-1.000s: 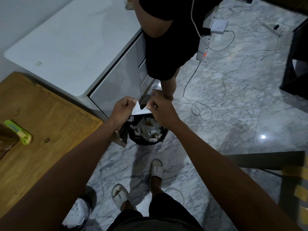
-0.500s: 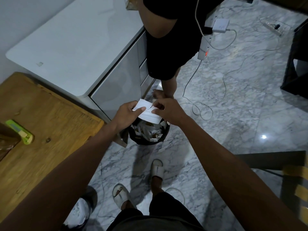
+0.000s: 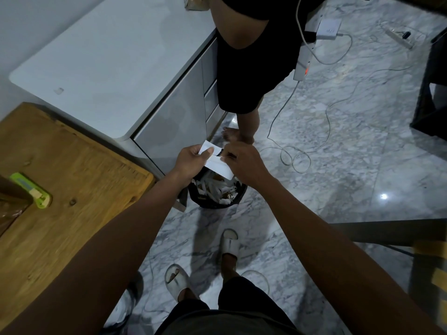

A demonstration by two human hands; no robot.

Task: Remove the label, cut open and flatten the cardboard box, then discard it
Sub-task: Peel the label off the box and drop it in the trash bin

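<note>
A white paper label (image 3: 219, 166) is held over a black waste bin (image 3: 217, 204) on the marble floor. My left hand (image 3: 191, 159) pinches the label's upper left part and my right hand (image 3: 244, 160) grips its right part. A tear runs across the label between the two hands. The bin below holds several white paper scraps. A brown cardboard box (image 3: 9, 204) shows only as a corner at the left edge, on the wooden table (image 3: 79, 180). A green utility cutter (image 3: 30, 189) lies beside it.
A white cabinet (image 3: 108, 68) stands behind the table. Another person in black (image 3: 251, 56) stands barefoot just beyond the bin. Cables (image 3: 297, 155) and a power strip (image 3: 303, 66) lie on the floor at right. My feet in white slippers (image 3: 229, 245) are below.
The label was bunched between my hands, then spread out flat over the bin. Now a tear has opened across it and my hands have drawn slightly apart.
</note>
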